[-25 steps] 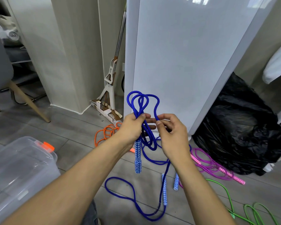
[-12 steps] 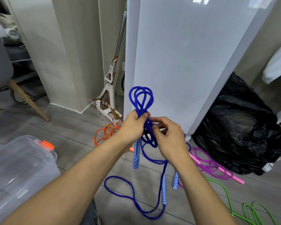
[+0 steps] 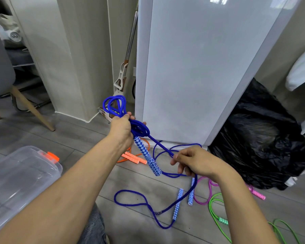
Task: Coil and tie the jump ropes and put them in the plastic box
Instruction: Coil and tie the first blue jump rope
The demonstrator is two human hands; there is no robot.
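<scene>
The left hand [image 3: 121, 129] grips the coiled blue rope [image 3: 115, 104], probably so the loops do not fall apart. The loops rise above its fingers, and the handle [image 3: 147, 156] points down-right below them. The right hand [image 3: 198, 162] pinches the free strand with curled fingers and holds it taut, I think to tighten the wrap.

A lived-in home: grey wood-look floor [image 3: 42, 131], chair [image 3: 0, 67] at far left, mop [image 3: 125, 64] leaning beside a white fridge [image 3: 201, 67], black rubbish bag [image 3: 262, 138] at right.

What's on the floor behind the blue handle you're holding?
An orange jump rope: its handles show, but the left hand and blue handle cover most of its cord.
</scene>
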